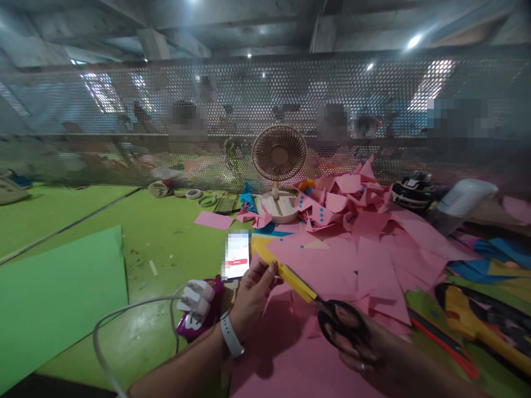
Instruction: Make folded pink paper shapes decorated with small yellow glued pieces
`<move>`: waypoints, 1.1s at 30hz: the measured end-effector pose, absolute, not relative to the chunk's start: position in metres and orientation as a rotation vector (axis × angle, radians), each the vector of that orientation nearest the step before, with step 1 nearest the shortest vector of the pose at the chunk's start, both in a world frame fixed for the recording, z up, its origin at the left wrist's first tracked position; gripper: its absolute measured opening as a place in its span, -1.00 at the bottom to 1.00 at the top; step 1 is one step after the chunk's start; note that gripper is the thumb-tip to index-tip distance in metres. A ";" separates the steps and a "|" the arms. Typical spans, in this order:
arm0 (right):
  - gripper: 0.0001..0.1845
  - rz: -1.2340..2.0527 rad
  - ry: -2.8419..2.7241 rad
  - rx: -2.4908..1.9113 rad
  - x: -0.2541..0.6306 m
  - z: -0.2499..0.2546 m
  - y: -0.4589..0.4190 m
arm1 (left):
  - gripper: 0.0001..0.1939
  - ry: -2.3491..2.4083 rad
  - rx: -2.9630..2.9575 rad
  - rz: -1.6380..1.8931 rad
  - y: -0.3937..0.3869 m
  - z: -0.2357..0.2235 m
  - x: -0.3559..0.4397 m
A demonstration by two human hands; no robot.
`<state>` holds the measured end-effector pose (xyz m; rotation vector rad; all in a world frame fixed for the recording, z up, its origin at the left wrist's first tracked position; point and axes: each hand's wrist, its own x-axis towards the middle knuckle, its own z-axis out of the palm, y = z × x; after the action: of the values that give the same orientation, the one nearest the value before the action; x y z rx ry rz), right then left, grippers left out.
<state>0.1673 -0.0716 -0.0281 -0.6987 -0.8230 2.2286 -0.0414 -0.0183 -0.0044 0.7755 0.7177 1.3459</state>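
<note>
Between thumb and fingers, my left hand (255,293) pinches a folded strip of yellow paper (296,283). My right hand (352,337) is wrapped round the black handles of a pair of scissors (329,315). The blades lie along the yellow strip, at its right end; whether they are cutting cannot be made out. Sheets of pink paper (286,354) spread beneath both hands. A lit phone (236,257) rests just beyond my left hand, and a white plug adapter (196,298) with a cable sits left of my wrist.
A small fan (279,155) stands at the back, before a perforated metal screen (157,105). Crumpled pink cut-outs (344,193) heap up right of it. A green sheet (66,298) covers the left. At right lie a yellow tool (468,315), a red-edged cutter (443,337) and a clear bottle (460,204).
</note>
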 end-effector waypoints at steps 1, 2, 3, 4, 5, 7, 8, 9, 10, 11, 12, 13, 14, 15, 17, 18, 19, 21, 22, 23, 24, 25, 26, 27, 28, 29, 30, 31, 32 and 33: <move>-0.67 2.228 -0.817 -0.701 0.167 -0.028 -0.072 | -0.87 0.716 0.777 1.350 -0.018 -0.005 -0.041; -0.67 2.227 -0.812 -0.703 0.167 -0.027 -0.072 | -0.87 0.714 0.780 1.353 -0.019 -0.005 -0.042; -0.68 2.227 -0.809 -0.705 0.166 -0.027 -0.072 | -0.87 0.710 0.786 1.353 -0.019 -0.006 -0.042; -0.68 2.225 -0.803 -0.707 0.166 -0.026 -0.073 | -0.87 0.706 0.792 1.352 -0.019 -0.006 -0.042; -0.68 2.220 -0.797 -0.713 0.165 -0.025 -0.073 | -0.88 0.702 0.796 1.352 -0.018 -0.007 -0.042; -0.69 2.214 -0.784 -0.723 0.164 -0.023 -0.075 | -0.88 0.697 0.798 1.352 -0.018 -0.008 -0.043; -0.69 2.212 -0.782 -0.727 0.164 -0.022 -0.075 | -0.88 0.696 0.798 1.352 -0.018 -0.008 -0.043; -0.69 2.207 -0.785 -0.727 0.164 -0.021 -0.076 | -0.89 0.694 0.798 1.353 -0.018 -0.009 -0.043; -0.69 2.205 -0.795 -0.722 0.163 -0.020 -0.076 | -0.90 0.693 0.800 1.353 -0.017 -0.009 -0.044; -0.68 2.203 -0.810 -0.717 0.163 -0.020 -0.077 | -0.90 0.693 0.806 1.351 -0.017 -0.009 -0.044; -0.68 2.198 -0.821 -0.719 0.163 -0.020 -0.077 | -0.90 0.692 0.812 1.349 -0.017 -0.009 -0.044; -0.67 2.198 -0.830 -0.725 0.163 -0.020 -0.077 | -0.89 0.693 0.815 1.350 -0.017 -0.010 -0.044; -0.67 2.199 -0.833 -0.735 0.163 -0.020 -0.077 | -0.89 0.695 0.816 1.350 -0.017 -0.010 -0.044; -0.66 2.200 -0.830 -0.749 0.163 -0.020 -0.077 | -0.89 0.697 0.816 1.349 -0.017 -0.010 -0.044; -0.63 2.202 -0.831 -0.781 0.163 -0.018 -0.078 | -0.90 0.707 0.813 1.349 -0.017 -0.010 -0.044; -0.61 2.202 -0.837 -0.791 0.162 -0.017 -0.078 | -0.89 0.714 0.811 1.346 -0.018 -0.009 -0.043; -0.60 2.197 -0.844 -0.798 0.161 -0.015 -0.078 | -0.88 0.722 0.812 1.340 -0.018 -0.009 -0.043; -0.57 2.178 -0.870 -0.805 0.159 -0.014 -0.077 | -0.85 0.747 0.815 1.319 -0.020 -0.008 -0.042; -0.57 2.165 -0.882 -0.810 0.158 -0.013 -0.077 | -0.83 0.760 0.817 1.308 -0.020 -0.007 -0.041; -0.56 2.159 -0.891 -0.811 0.158 -0.014 -0.077 | -0.82 0.769 0.818 1.299 -0.021 -0.006 -0.040; -0.56 2.159 -0.901 -0.816 0.157 -0.015 -0.077 | -0.82 0.777 0.819 1.295 -0.022 -0.005 -0.040; -0.56 2.154 -0.902 -0.825 0.157 -0.016 -0.077 | -0.81 0.780 0.821 1.293 -0.022 -0.004 -0.039; -0.56 2.156 -0.904 -0.832 0.157 -0.017 -0.077 | -0.81 0.779 0.821 1.296 -0.023 -0.003 -0.038; -0.56 2.157 -0.909 -0.833 0.158 -0.018 -0.077 | -0.81 0.776 0.821 1.299 -0.023 -0.003 -0.038; -0.57 2.161 -0.922 -0.824 0.158 -0.019 -0.077 | -0.81 0.773 0.822 1.301 -0.024 -0.002 -0.038; -0.57 2.160 -0.933 -0.817 0.158 -0.020 -0.077 | -0.81 0.771 0.821 1.302 -0.024 -0.002 -0.038; -0.59 2.152 -0.944 -0.813 0.158 -0.019 -0.078 | -0.81 0.768 0.823 1.304 -0.024 -0.003 -0.038; -0.59 2.148 -0.947 -0.813 0.158 -0.019 -0.078 | -0.82 0.764 0.826 1.304 -0.023 -0.004 -0.038; -0.60 2.137 -0.936 -0.830 0.157 -0.018 -0.078 | -0.82 0.761 0.832 1.304 -0.023 -0.005 -0.039; -0.61 2.120 -0.913 -0.858 0.157 -0.017 -0.078 | -0.83 0.759 0.840 1.303 -0.023 -0.006 -0.039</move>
<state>0.1567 -0.0778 -0.0167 -0.8579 -0.9133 2.1199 -0.0392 -0.0230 -0.0060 0.8397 0.7586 1.3034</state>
